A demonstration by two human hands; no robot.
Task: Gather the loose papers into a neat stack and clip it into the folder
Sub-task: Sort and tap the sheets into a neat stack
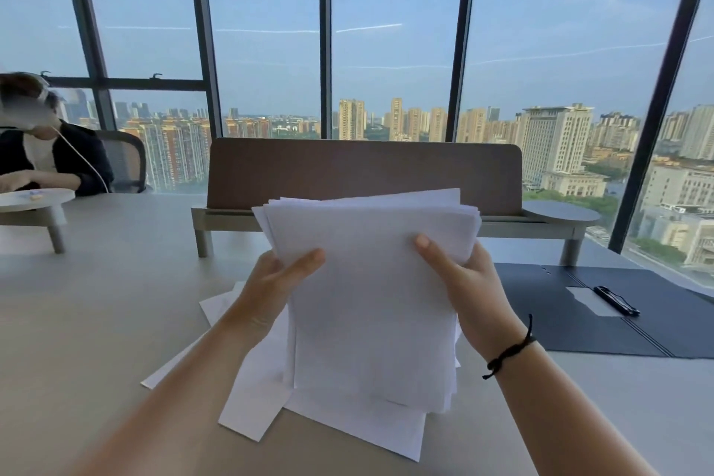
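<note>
- While both hands grip it, the stack of papers (pixel 371 282) stands nearly upright above the middle of the worktop (pixel 96 301), its lower edge down among the sheets lying there.
- On the stack's left edge the left hand (pixel 270 286) is clamped, thumb across the front sheet and fingers hidden behind.
- On the right edge the right hand (pixel 471 282) is clamped the same way, thumb on the front; a black cord bracelet (pixel 510 352) circles that wrist.
- At the top the sheets are not flush: several corners fan out to the left and right.
- Under and in front of the stack, loose sheets (pixel 255 398) lie flat on the worktop, overlapping at different angles and reaching toward the near edge.
- Toward the right edge of the worktop the dark folder (pixel 560 321) lies open and flat, well apart from the stack.
- Inside the folder a black clip (pixel 616 301) lies on a white label-like patch.
- Along the far edge a brown divider panel (pixel 363 174) stands on a low grey rack.
- At the far left corner another person (pixel 50 155) in dark clothing sits beside a small round stand (pixel 34 201).
- Beyond the divider, tall windows (pixel 394 50) show city towers.
</note>
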